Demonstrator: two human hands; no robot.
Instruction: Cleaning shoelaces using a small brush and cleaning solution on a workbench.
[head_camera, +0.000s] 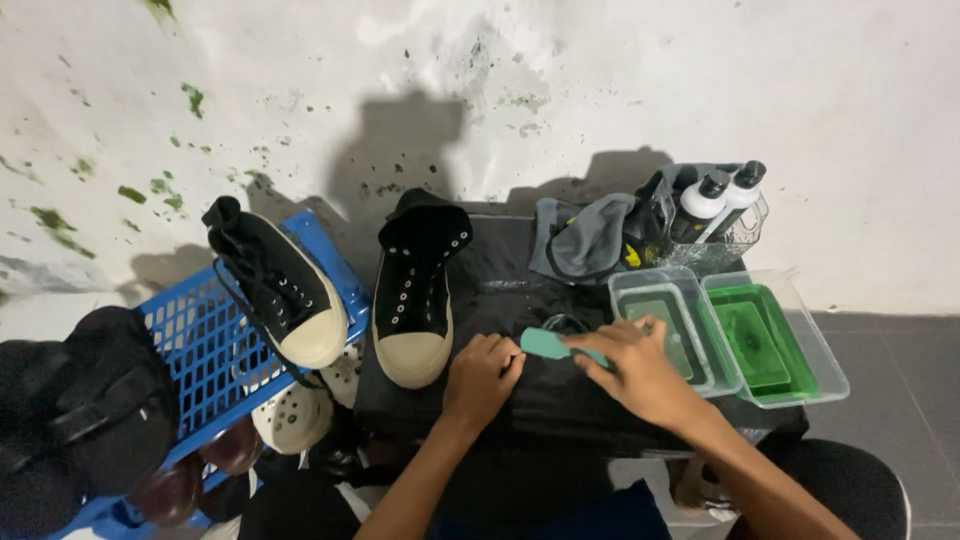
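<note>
1. The teal brush (545, 344) is lying low over the front centre of the black worktop (520, 290), its handle end pointing toward the left hand
2. The right hand (630, 368) is holding the brush, its grip pinching the far end of the tool with the fingers curled over it
3. The left hand (482, 378) is resting on the worktop just beside the brush handle, its grip pressed together in a loose fist; whether it is pinching the dark material beneath it cannot be told
4. A black high-top shoe (412, 290) with a cream toe cap is standing on the worktop, just left of the left hand
5. Two clear tubs are sitting at the right edge: the nearer tub (662, 325) is touching the farther tub (775, 340), which is showing a green base
6. A grey cloth (585, 238) is lying behind the tubs, beside two dark-capped bottles (720, 200) in a clear holder
7. A second black shoe (280, 285) is leaning on a blue crate (205, 345) to the left of the worktop
</note>
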